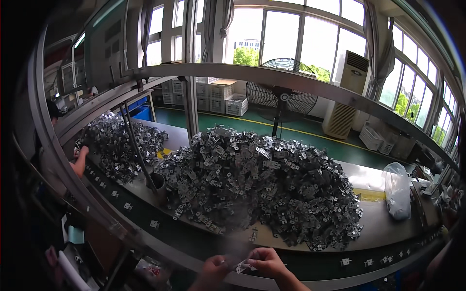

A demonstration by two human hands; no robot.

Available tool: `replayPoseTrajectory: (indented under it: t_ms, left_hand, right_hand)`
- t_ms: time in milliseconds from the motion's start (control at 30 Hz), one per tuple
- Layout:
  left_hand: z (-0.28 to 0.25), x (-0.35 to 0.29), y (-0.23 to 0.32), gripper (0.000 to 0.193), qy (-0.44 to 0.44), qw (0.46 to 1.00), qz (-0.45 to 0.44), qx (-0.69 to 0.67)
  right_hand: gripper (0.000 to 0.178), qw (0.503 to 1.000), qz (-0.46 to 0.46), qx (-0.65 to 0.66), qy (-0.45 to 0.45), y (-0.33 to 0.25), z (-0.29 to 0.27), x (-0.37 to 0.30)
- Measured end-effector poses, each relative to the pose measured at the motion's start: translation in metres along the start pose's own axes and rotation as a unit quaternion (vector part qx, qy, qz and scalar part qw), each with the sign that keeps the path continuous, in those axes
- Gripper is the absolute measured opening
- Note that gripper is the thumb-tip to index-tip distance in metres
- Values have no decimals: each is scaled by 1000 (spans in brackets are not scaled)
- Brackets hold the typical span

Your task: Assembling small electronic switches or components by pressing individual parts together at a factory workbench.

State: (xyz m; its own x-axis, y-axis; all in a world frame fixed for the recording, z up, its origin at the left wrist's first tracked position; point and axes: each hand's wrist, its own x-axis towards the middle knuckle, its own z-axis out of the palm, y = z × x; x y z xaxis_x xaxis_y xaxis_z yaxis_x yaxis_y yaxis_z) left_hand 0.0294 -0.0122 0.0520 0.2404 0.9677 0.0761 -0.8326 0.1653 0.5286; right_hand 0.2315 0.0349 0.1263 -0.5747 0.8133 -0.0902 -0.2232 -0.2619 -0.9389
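Note:
Low in the view, my left hand (213, 271) and my right hand (268, 263) meet in front of a dark conveyor belt (189, 238). Between their fingertips is a small silver metal bracket (241, 266); the fingers of both hands are closed on it. A grey blur hangs just above my hands and hides some detail there. Beyond them rises a large heap of similar metal brackets (262, 179) on a metal-topped table (374, 213). One loose bracket (253, 234) lies at the heap's near edge.
Single brackets (154, 224) sit spaced along the belt. A metal frame (301, 80) crosses overhead. At left, a co-worker's hand (81, 155) reaches to a second heap (124, 145). A grey cup (156, 181) and a clear plastic bag (397, 191) stand on the table; a fan (284, 97) stands behind.

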Motion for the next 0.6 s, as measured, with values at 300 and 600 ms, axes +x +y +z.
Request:
replayPoseTrajectory:
  t_ms: [300,600]
  left_hand:
    - [4,-10,11,10,52,971,-30,231]
    - [25,-6,14,17,37,984,23,174]
  right_hand:
    - [20,967,-35,-243,68,4,9,-3]
    - [12,928,-161,-321,100,-10,30,-7]
